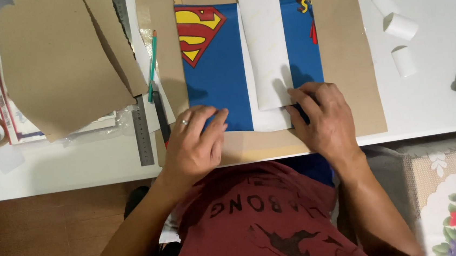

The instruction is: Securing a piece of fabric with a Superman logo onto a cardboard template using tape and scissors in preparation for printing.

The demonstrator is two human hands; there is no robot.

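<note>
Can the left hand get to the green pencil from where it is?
Probably yes. The left hand rests flat on the blue printed sheet, and the green pencil lies just up and to its left, on top beside the metal ruler, with nothing covering it.

left hand [194,141], right hand [322,118], blue paper [216,85]

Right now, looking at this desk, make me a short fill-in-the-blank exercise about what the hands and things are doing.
1. Both hands press on a ____ printed sheet lying on brown cardboard.
2. The left hand wears a ____ on one finger.
3. The right hand touches the lower end of a ____ paper strip.
4. A green pencil lies beside a metal ____ on the white table.

Missing words: blue; ring; white; ruler
</note>
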